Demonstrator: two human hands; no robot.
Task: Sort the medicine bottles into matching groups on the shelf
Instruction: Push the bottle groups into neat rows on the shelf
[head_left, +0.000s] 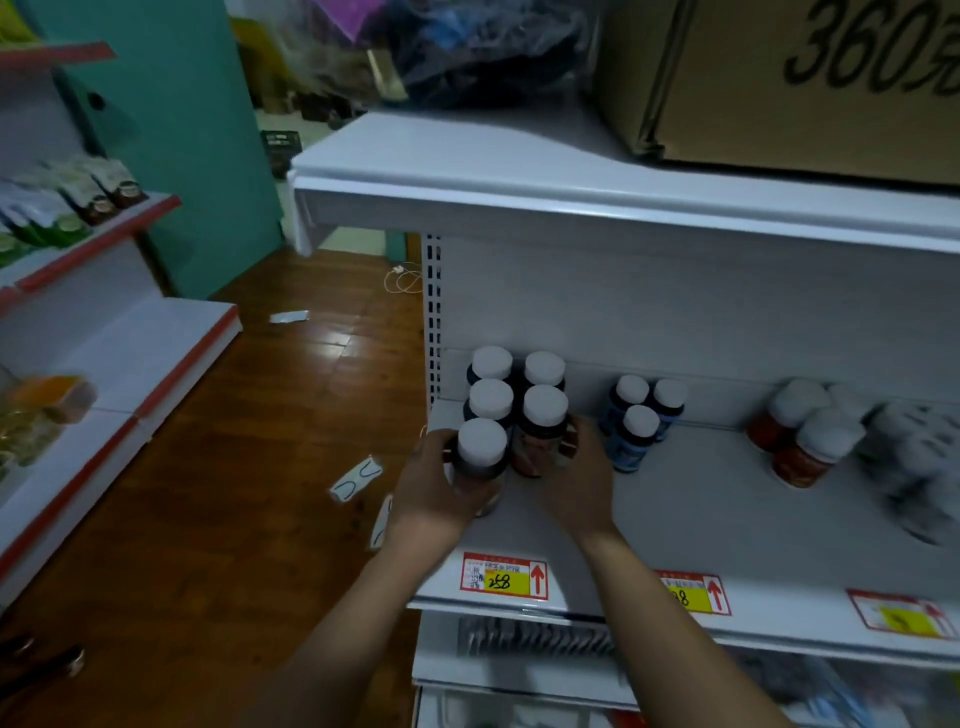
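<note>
A cardboard box up top bears a large black "360". On the front edge of the shelf, the left price tag reads "258", handwritten on yellow. The middle tag shows only an "8", and the right tag is too blurred to read.

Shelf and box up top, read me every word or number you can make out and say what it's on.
"360" on the cardboard box, next character cut off by the frame.
"258" handwritten on the left price tag.
"8" on the middle price tag, the rest hidden behind the right arm.
Too blurred: the right price tag, the tags' small print, the bottle labels.
</note>
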